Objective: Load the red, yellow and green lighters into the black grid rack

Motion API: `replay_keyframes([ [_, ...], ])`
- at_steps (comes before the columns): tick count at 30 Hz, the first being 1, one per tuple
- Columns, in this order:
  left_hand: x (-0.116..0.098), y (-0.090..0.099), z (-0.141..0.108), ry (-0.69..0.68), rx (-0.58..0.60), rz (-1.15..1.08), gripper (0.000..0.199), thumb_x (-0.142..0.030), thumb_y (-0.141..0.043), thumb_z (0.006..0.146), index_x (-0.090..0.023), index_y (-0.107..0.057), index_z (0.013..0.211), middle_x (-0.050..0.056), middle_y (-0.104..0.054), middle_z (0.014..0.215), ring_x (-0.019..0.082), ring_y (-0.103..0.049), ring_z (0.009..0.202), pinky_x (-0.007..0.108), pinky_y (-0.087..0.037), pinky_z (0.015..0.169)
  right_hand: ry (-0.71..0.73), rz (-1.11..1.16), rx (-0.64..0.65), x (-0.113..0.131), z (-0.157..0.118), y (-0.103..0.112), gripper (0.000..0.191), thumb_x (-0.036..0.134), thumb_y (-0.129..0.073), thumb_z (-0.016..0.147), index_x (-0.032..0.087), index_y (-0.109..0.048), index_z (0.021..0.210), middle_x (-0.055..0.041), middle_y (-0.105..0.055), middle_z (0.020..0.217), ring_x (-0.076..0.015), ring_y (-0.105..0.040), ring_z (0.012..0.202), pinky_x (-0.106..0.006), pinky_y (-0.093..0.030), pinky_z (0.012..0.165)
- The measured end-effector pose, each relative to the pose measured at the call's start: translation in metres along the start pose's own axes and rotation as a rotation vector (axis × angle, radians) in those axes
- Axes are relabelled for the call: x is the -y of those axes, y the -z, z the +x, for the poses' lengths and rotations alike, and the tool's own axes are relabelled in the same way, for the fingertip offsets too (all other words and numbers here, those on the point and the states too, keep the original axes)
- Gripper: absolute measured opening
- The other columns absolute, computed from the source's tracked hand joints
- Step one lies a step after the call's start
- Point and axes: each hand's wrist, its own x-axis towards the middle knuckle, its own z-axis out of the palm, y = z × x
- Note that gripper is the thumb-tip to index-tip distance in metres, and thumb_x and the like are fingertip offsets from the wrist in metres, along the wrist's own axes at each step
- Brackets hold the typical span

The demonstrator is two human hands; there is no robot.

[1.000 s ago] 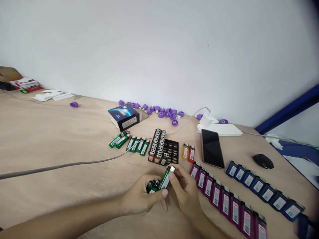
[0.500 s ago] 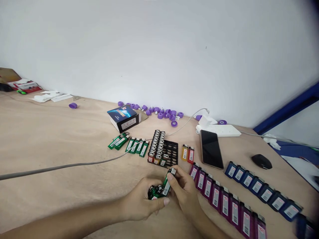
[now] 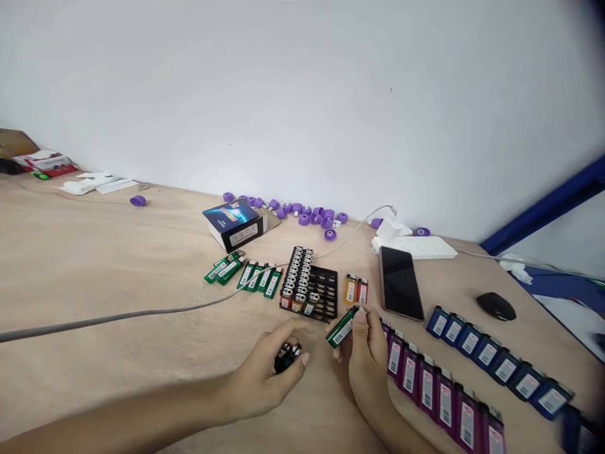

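My left hand [image 3: 267,372] is wrapped round a few lighters [image 3: 286,357], their metal tops showing between thumb and fingers. A green lighter [image 3: 341,329] is pinched by its top end in my right hand [image 3: 366,353], its base tilted down to the left. Beyond both hands stands a black tray [image 3: 326,293], with upright lighters [image 3: 297,274] filling its left side and bare slots on its right. Several green lighters [image 3: 259,279] lie left of the tray, and a yellow lighter [image 3: 350,289] and a red lighter [image 3: 362,291] lie right of it.
Rows of purple lighters [image 3: 427,384] and blue lighters [image 3: 486,353] lie at the right. A phone [image 3: 401,284], power strip [image 3: 432,248] and mouse [image 3: 496,306] are beyond. A grey cable [image 3: 165,311] crosses the table. Purple caps [image 3: 316,218] and a box [image 3: 234,226] stand near the wall.
My right hand has moved right, away from my left hand, taking a green lighter with it. The lighter has turned so its base points left. My left hand has shifted slightly left.
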Motion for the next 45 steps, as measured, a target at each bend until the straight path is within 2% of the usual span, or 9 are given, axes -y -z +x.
replay_keyframes([
  [2,0.001,0.002,0.002,-0.148,0.008,0.167,0.047,-0.021,-0.053,0.094,-0.024,-0.046,0.140,0.006,-0.068,0.104,0.018,-0.064,0.089,0.029,-0.053,0.081,0.045,-0.011,-0.013,0.001,0.004,0.000,0.038,0.062,-0.053,0.095,0.024,-0.051,0.092,0.0080,-0.056,0.059,-0.0082,-0.049,0.037,-0.017,-0.039,0.033],
  [4,0.004,0.003,0.006,-0.258,0.043,0.250,0.061,-0.016,-0.049,0.093,-0.024,-0.033,0.151,0.002,-0.066,0.087,0.017,-0.062,0.075,0.027,-0.051,0.072,0.103,-0.012,-0.019,0.002,0.009,0.000,0.036,0.059,-0.053,0.095,0.024,-0.051,0.095,0.0058,-0.061,0.065,-0.0085,-0.052,0.037,-0.018,-0.040,0.034],
  [6,0.007,0.003,0.011,-0.300,0.059,0.290,0.068,-0.013,-0.046,0.092,-0.023,-0.024,0.155,-0.002,-0.060,0.076,0.016,-0.057,0.063,0.025,-0.047,0.063,0.170,-0.023,-0.032,0.003,0.015,-0.001,0.032,0.056,-0.056,0.095,0.024,-0.052,0.098,0.0036,-0.066,0.071,-0.0097,-0.056,0.042,-0.020,-0.046,0.039],
  [10,0.013,0.001,0.020,-0.246,0.028,0.324,0.073,-0.015,-0.046,0.092,-0.024,-0.015,0.158,-0.002,-0.059,0.077,0.015,-0.055,0.059,0.024,-0.043,0.060,0.261,-0.122,-0.065,0.002,0.023,0.000,0.025,0.045,-0.059,0.095,0.024,-0.052,0.106,0.0043,-0.065,0.067,-0.0134,-0.063,0.054,-0.026,-0.056,0.058],
  [13,0.014,0.000,0.024,-0.209,0.034,0.336,0.074,-0.018,-0.046,0.092,-0.023,-0.013,0.158,-0.001,-0.059,0.076,0.016,-0.054,0.058,0.025,-0.041,0.059,0.283,-0.158,-0.057,0.000,0.025,0.001,0.022,0.039,-0.059,0.095,0.023,-0.052,0.108,0.0035,-0.066,0.068,-0.0147,-0.065,0.058,-0.027,-0.057,0.062],
  [19,0.012,0.001,0.026,-0.072,0.090,0.292,0.077,-0.021,-0.048,0.091,-0.023,-0.012,0.159,-0.005,-0.053,0.068,0.014,-0.050,0.049,0.023,-0.037,0.053,0.287,-0.234,-0.036,-0.006,0.037,-0.002,0.022,0.038,-0.067,0.087,0.020,-0.062,0.099,-0.0017,-0.069,0.077,-0.0174,-0.069,0.062,-0.029,-0.058,0.061],
  [24,0.011,0.000,0.021,-0.083,0.093,0.282,0.073,-0.022,-0.047,0.091,-0.022,-0.015,0.157,-0.005,-0.054,0.068,0.015,-0.053,0.053,0.024,-0.037,0.053,0.331,-0.339,0.033,-0.013,0.046,-0.004,0.023,0.041,-0.064,0.089,0.020,-0.068,0.097,-0.0015,-0.070,0.069,-0.0193,-0.069,0.060,-0.030,-0.057,0.060],
  [31,0.012,0.000,0.019,-0.068,0.091,0.287,0.073,-0.022,-0.047,0.090,-0.022,-0.016,0.157,-0.002,-0.059,0.075,0.014,-0.051,0.050,0.024,-0.036,0.051,0.345,-0.391,0.128,-0.007,0.044,-0.007,0.023,0.039,-0.058,0.094,0.019,-0.069,0.092,-0.0004,-0.072,0.063,-0.0183,-0.069,0.055,-0.027,-0.056,0.057],
  [45,0.011,0.000,0.021,-0.114,0.077,0.257,0.074,-0.019,-0.048,0.089,-0.020,-0.018,0.157,-0.003,-0.058,0.072,0.013,-0.048,0.049,0.023,-0.035,0.050,0.359,-0.370,0.142,-0.007,0.043,-0.007,0.022,0.039,-0.056,0.095,0.020,-0.068,0.098,-0.0008,-0.072,0.064,-0.0200,-0.069,0.056,-0.030,-0.056,0.058],
])
